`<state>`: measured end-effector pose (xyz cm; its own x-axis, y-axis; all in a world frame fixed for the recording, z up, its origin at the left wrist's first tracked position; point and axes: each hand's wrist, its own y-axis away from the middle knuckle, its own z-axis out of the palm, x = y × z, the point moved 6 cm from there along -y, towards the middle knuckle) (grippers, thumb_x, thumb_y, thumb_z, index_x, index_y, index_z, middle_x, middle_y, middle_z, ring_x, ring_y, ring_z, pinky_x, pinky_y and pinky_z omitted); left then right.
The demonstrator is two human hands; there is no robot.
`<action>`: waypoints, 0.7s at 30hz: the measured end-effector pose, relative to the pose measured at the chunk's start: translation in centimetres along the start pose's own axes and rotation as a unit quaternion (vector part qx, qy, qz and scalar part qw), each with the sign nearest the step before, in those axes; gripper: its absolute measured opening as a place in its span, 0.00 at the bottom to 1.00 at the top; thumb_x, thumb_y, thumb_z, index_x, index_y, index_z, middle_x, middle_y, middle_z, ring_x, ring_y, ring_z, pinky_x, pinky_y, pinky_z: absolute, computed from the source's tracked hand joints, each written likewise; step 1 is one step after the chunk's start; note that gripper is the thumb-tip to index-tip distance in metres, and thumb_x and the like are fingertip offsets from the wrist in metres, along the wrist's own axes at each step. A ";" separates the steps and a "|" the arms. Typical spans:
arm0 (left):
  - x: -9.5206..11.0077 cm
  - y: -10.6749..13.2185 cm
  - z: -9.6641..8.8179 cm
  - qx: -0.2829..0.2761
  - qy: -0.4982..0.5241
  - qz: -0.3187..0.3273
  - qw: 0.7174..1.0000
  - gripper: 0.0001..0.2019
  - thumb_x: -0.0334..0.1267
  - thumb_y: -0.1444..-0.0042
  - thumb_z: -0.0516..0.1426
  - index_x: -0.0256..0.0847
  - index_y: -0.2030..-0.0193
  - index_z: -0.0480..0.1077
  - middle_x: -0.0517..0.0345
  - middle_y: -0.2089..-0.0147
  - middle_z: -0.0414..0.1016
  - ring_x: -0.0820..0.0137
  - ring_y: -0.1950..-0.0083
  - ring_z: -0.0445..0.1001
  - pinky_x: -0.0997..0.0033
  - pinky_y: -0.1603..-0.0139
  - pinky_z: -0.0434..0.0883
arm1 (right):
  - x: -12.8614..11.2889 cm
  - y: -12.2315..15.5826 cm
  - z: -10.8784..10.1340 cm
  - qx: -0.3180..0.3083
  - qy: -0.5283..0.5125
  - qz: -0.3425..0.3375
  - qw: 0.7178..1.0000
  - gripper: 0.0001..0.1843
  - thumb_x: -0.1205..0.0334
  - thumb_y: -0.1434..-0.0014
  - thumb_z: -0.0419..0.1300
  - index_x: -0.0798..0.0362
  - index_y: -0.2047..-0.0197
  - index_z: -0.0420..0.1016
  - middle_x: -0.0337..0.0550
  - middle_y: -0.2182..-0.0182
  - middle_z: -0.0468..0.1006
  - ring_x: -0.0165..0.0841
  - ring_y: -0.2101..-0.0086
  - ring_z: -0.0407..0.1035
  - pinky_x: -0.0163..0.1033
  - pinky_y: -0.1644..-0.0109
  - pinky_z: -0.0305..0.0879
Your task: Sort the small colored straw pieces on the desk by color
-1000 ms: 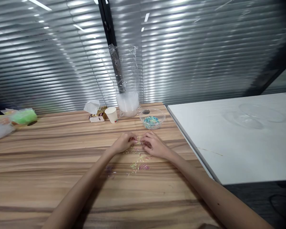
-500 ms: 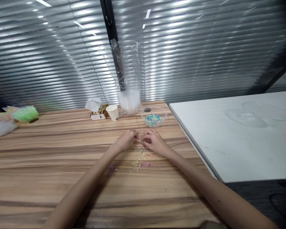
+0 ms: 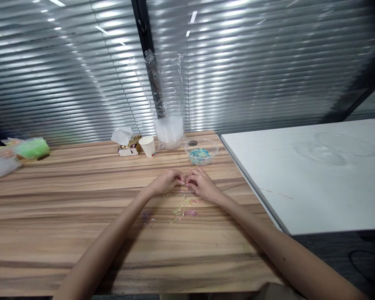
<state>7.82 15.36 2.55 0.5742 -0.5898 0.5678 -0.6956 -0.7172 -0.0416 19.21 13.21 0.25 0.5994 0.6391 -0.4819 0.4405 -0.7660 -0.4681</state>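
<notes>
My left hand [image 3: 168, 182] and my right hand [image 3: 202, 184] meet fingertip to fingertip just above the wooden table [image 3: 81, 233]. Both are closed in a pinch; whatever lies between the fingers is too small to make out. Reddish bits show under and beside the fingers. Nearer to me are scattered small thin pieces, among them yellow-green pieces [image 3: 177, 213], pink-purple pieces [image 3: 191, 213] and a faint purple group [image 3: 146, 217] on the left. Beyond my right hand stands a clear round bowl [image 3: 215, 151] with blue and pale pieces [image 3: 200, 155] inside.
Behind my hands stand a paper cup [image 3: 147, 147], a tissue box [image 3: 128, 151] and a tall clear bag of stacked plastic containers [image 3: 170, 132]. Bagged coloured items [image 3: 34, 148] lie far left. A white table [image 3: 268, 166] adjoins on the right, with clear lids [image 3: 328, 154] on it.
My fingertips have drawn closer together, the left hand shifting slightly right. The view has tilted a little. The scattered pieces look the same.
</notes>
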 end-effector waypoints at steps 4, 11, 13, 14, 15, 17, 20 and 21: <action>0.9 0.1 0.9 -0.055 -0.013 0.035 0.998 0.06 0.25 0.48 0.55 0.35 0.68 0.73 0.58 0.70 0.74 0.74 0.69 0.69 0.78 0.67 0.62 | -0.2 0.0 0.0 -0.003 0.011 -0.013 1.000 0.05 0.74 0.46 0.61 0.54 0.70 0.72 0.42 0.68 0.70 0.35 0.61 0.61 0.42 0.53 0.57; 0.9 0.2 1.4 -0.057 -0.065 0.060 0.994 0.08 0.22 0.52 0.56 0.36 0.71 0.74 0.58 0.72 0.74 0.73 0.69 0.71 0.78 0.65 0.63 | -0.2 0.1 -0.8 0.030 -0.007 -0.017 0.999 0.05 0.73 0.45 0.60 0.55 0.70 0.71 0.43 0.67 0.71 0.36 0.60 0.61 0.42 0.53 0.59; 1.0 0.3 1.4 -0.053 -0.080 0.060 0.994 0.08 0.22 0.52 0.56 0.37 0.71 0.73 0.58 0.72 0.74 0.72 0.69 0.71 0.77 0.66 0.63 | -0.3 0.2 -1.0 0.042 -0.017 -0.019 0.999 0.06 0.74 0.45 0.59 0.55 0.70 0.70 0.43 0.67 0.71 0.36 0.61 0.62 0.42 0.54 0.59; 1.0 0.3 1.4 -0.052 -0.086 0.059 0.993 0.08 0.22 0.52 0.56 0.37 0.71 0.73 0.57 0.72 0.74 0.72 0.69 0.70 0.77 0.66 0.62 | -0.2 0.2 -1.1 0.047 -0.024 -0.017 0.998 0.06 0.74 0.44 0.58 0.55 0.70 0.70 0.42 0.68 0.71 0.36 0.61 0.62 0.41 0.55 0.60; 1.2 0.3 1.4 -0.051 -0.090 0.058 0.993 0.08 0.22 0.52 0.56 0.37 0.71 0.73 0.57 0.71 0.74 0.71 0.69 0.70 0.76 0.66 0.62 | -0.2 0.3 -1.2 0.052 -0.033 -0.013 0.998 0.06 0.74 0.44 0.57 0.54 0.69 0.70 0.42 0.68 0.71 0.35 0.61 0.62 0.41 0.55 0.60; 1.5 0.4 1.3 -0.051 -0.093 0.060 0.993 0.09 0.21 0.52 0.55 0.37 0.72 0.73 0.56 0.71 0.73 0.71 0.68 0.70 0.76 0.66 0.62 | -0.1 0.4 -1.5 0.060 -0.048 -0.002 0.997 0.07 0.74 0.43 0.56 0.54 0.69 0.69 0.41 0.69 0.72 0.35 0.62 0.63 0.40 0.57 0.60; 2.0 0.3 1.4 -0.059 -0.102 0.066 0.991 0.08 0.21 0.51 0.54 0.35 0.71 0.72 0.55 0.70 0.73 0.70 0.67 0.69 0.75 0.65 0.62 | -0.2 0.6 -2.1 0.071 -0.061 0.009 0.996 0.06 0.73 0.43 0.56 0.54 0.69 0.70 0.42 0.69 0.73 0.34 0.63 0.65 0.39 0.59 0.61; 2.1 0.3 1.5 -0.061 -0.108 0.068 0.990 0.08 0.21 0.50 0.54 0.35 0.71 0.71 0.54 0.69 0.73 0.70 0.67 0.69 0.74 0.65 0.62 | -0.2 0.7 -2.4 0.074 -0.064 0.012 0.995 0.05 0.73 0.43 0.57 0.54 0.69 0.71 0.42 0.69 0.73 0.34 0.64 0.66 0.38 0.59 0.62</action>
<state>9.43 13.34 2.50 0.5417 -0.7526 0.3744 -0.8120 -0.5837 0.0016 21.00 12.37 1.81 0.5146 0.6316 -0.5798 0.3177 -0.7686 -0.5553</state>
